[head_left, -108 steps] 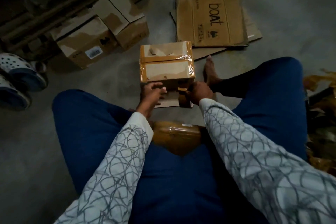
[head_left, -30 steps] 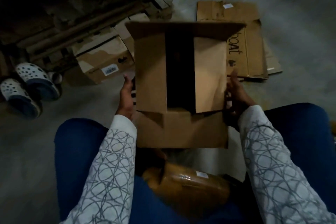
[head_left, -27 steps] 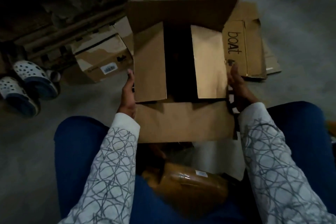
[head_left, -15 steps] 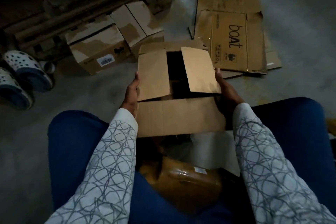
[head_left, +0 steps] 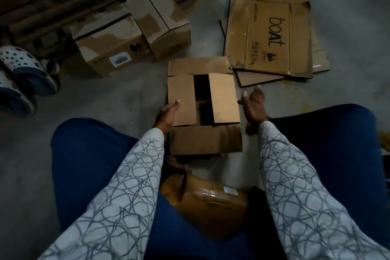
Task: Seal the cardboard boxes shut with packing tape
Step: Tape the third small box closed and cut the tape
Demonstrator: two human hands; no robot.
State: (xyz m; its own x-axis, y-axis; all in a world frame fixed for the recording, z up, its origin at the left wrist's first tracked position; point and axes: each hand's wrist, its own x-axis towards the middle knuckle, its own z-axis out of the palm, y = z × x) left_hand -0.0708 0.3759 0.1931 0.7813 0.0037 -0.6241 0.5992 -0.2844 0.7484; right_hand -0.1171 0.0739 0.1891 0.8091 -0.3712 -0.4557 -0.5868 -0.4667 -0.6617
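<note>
Dim concrete floor [head_left: 118,95] is being used as the work surface, and an open cardboard box [head_left: 203,139] is being kept on it between the person's knees, near a flattened carton [head_left: 268,34] lying toward the far right. Its two side flaps are being left folded inward with a dark gap between them, while the near and far flaps are being left turned outward.

The box's left side is being touched by the left hand [head_left: 167,113], with the fingers straight along the flap edge and nothing being gripped. The right hand [head_left: 254,105] is being held wide open, just beside the box's right side but apart from it. No tape roll is being shown.

Judging by the thin, creased board, the box is likely being handled as something light, stiff at the walls and floppy at the flaps. Hold is best being taken on both side walls near the corners, with the flaps being pressed flat before taping. A tape-wrapped parcel [head_left: 206,202] is being kept in the lap.
</note>
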